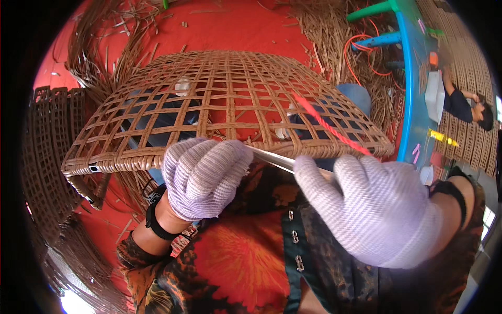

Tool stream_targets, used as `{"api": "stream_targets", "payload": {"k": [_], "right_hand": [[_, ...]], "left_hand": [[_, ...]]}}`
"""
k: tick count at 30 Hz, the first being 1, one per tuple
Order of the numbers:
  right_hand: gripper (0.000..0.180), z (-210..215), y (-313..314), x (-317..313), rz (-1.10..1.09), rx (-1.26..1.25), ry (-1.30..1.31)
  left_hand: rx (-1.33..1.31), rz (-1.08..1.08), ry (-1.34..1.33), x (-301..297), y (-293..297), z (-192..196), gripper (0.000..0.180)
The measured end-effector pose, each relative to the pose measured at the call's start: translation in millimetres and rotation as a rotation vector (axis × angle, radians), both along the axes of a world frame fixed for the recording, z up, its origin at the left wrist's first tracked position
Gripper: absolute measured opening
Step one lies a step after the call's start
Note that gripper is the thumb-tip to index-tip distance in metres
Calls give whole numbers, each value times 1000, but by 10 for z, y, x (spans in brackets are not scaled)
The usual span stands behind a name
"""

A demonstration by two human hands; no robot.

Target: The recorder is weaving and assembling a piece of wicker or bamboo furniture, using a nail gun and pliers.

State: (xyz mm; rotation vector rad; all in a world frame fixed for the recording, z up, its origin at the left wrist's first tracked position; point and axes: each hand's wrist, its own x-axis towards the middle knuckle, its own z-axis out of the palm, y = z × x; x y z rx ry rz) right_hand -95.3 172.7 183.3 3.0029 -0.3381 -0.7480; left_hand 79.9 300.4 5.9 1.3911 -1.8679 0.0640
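Note:
A brown woven wicker panel (230, 108) with an open lattice and a wrapped rim lies across in front of me. At its near rim, my left hand (206, 177), in a pale knitted glove, is closed; what its fingers pinch is hidden. My right hand (374, 209), gloved alike, grips a tool with a narrow metal blade (277, 159). The blade points left and its tip meets the left fingertips beside the rim. The tool's handle is hidden in the glove. A red twisted cord (329, 125) runs over the panel to the right hand's knuckles.
Loose wicker strips (112, 47) lie heaped on the red floor (235, 26). More woven panels (49, 157) stand at the left. A blue table (413, 78) at the right bears a yellow tube-shaped item (443, 138). Beyond it is another person (465, 107).

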Motion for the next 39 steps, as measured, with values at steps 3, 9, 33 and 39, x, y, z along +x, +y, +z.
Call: {"api": "stream_targets", "payload": {"k": [3, 9, 33, 39], "right_hand": [[40, -67, 12, -97, -42, -4, -86], [26, 172, -243, -59, -121, 169, 41], [33, 228, -143, 124, 126, -37, 120], [35, 99, 128, -74, -27, -66, 43]], "left_hand": [[-38, 11, 41, -27, -42, 16, 29], [-75, 4, 40, -30, -74, 12, 28], [-27, -17, 0, -19, -11, -31, 32], [-54, 3, 27, -44, -22, -46, 36]]}}
